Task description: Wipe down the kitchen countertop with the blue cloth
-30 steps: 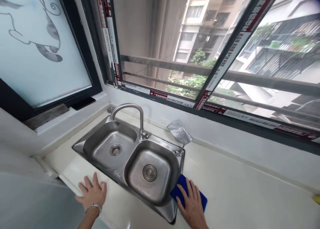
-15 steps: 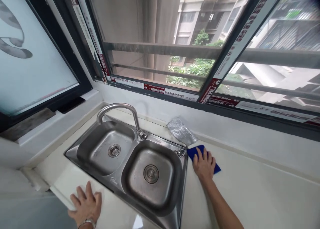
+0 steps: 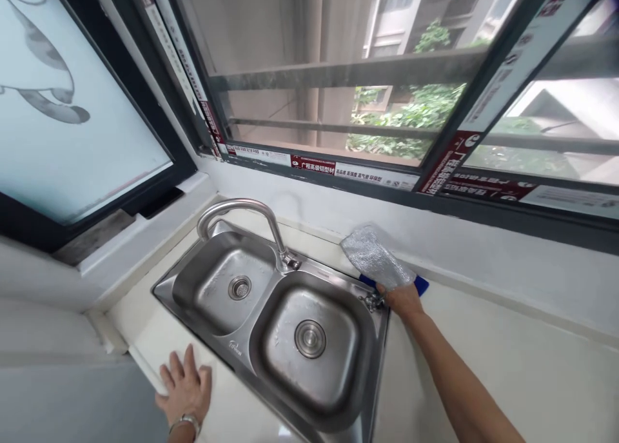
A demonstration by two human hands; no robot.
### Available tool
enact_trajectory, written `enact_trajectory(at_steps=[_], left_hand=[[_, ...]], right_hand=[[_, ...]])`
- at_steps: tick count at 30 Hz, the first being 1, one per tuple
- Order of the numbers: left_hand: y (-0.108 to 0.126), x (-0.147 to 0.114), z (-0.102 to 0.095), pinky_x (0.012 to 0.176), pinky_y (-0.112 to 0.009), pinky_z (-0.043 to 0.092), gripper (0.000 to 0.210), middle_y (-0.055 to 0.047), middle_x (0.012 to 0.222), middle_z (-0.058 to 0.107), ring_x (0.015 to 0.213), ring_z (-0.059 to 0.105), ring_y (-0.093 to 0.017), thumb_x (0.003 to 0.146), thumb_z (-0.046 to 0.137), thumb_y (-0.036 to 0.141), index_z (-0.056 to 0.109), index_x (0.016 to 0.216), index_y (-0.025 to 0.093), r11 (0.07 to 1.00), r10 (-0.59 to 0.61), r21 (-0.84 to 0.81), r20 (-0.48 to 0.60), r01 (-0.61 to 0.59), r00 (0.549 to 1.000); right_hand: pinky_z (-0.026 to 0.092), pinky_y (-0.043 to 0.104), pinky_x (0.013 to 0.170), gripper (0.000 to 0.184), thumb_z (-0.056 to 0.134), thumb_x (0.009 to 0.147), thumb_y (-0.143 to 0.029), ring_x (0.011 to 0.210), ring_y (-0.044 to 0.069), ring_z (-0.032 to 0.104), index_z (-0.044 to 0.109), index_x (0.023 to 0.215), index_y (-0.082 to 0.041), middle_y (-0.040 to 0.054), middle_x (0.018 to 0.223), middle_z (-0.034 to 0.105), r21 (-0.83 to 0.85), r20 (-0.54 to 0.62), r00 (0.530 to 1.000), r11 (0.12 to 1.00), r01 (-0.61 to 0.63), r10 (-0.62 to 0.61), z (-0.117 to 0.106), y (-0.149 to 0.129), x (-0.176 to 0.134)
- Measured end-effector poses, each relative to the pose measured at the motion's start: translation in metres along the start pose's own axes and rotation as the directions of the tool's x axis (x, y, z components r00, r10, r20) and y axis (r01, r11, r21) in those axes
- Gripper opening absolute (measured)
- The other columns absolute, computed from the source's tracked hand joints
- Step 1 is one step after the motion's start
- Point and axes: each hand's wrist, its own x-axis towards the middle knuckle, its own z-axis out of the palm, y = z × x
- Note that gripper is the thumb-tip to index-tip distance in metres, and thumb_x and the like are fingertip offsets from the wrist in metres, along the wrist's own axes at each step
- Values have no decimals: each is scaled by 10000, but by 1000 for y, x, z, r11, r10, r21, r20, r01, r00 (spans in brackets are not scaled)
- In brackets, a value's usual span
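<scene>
right hand (image 3: pixel 403 299): pressed on blue flat cloth (image 3: pixel 420 284) at back of pale countertop (image 3: pixel 507 359), under crinkled silver scouring cloth (image 3: pixel 376 258), just beside right rim of steel double-bowl sink (image 3: pixel 285 324) | left hand (image 3: pixel 186 388): fingers spread flat on counter's front edge, holding nothing | curved steel tap (image 3: pixel 251 220) behind bowls

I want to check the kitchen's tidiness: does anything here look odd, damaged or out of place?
Little stands out. A crumpled silver mesh cloth lies over the right hand and the flat blue cloth, behind the double steel sink. Printed protective tape remains on the window frame.
</scene>
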Motion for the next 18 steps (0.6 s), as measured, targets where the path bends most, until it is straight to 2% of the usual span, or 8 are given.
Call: enact_trajectory(at_steps=[2, 5, 9, 12, 15, 18], left_hand=[[2, 0, -4, 1088, -672, 235, 590, -137, 1619, 184, 1491, 83, -358, 949, 206, 433, 300, 1501, 248, 1000, -9, 6, 14, 8, 1000], [4, -1, -7, 1090, -672, 232, 591, -134, 1620, 180, 1491, 78, -359, 946, 227, 433, 294, 1504, 250, 1000, -7, 2, 22, 7, 1000], [5, -2, -8, 1081, -691, 229, 595, -135, 1619, 183, 1485, 87, -381, 947, 205, 449, 303, 1500, 253, 999, -12, -30, 14, 13, 1000], [4, -3, -7, 1073, -700, 231, 597, -143, 1615, 192, 1481, 86, -392, 946, 202, 447, 313, 1496, 247, 1000, 7, -29, -2, -7, 1000], [2, -3, -7, 1069, -704, 229, 594, -153, 1607, 213, 1478, 88, -401, 945, 210, 436, 319, 1495, 240, 999, 22, -33, -17, -22, 1000], [0, -4, -7, 1060, -713, 229, 590, -160, 1605, 215, 1474, 88, -417, 948, 213, 424, 314, 1498, 234, 998, 20, -59, -10, -21, 1000]], right_hand=[[297, 427, 1127, 436, 429, 880, -294, 1289, 253, 423, 577, 1274, -179, 86, 1314, 595, -5, 11, 1000, 1000, 11, -11, -4, 1, -8], [293, 436, 1124, 454, 368, 922, -332, 1320, 265, 391, 551, 1279, -119, 144, 1352, 553, -39, -17, 999, 998, -49, 48, -17, 4, -30], [310, 456, 1109, 499, 301, 932, -354, 1331, 261, 391, 473, 1353, -148, 136, 1487, 419, -120, -96, 967, 962, -245, 234, -35, 8, -76], [299, 519, 1113, 528, 273, 918, -381, 1321, 281, 414, 457, 1377, -196, 120, 1502, 403, -150, -147, 918, 909, -388, 368, -49, 7, -118], [323, 571, 1078, 562, 291, 887, -389, 1296, 329, 442, 449, 1395, -207, 141, 1488, 418, -127, -206, 876, 876, -465, 435, -63, -7, -154], [350, 630, 1023, 625, 347, 847, -391, 1282, 395, 450, 394, 1440, -203, 179, 1477, 423, -86, -278, 833, 851, -518, 479, -75, -43, -178]])
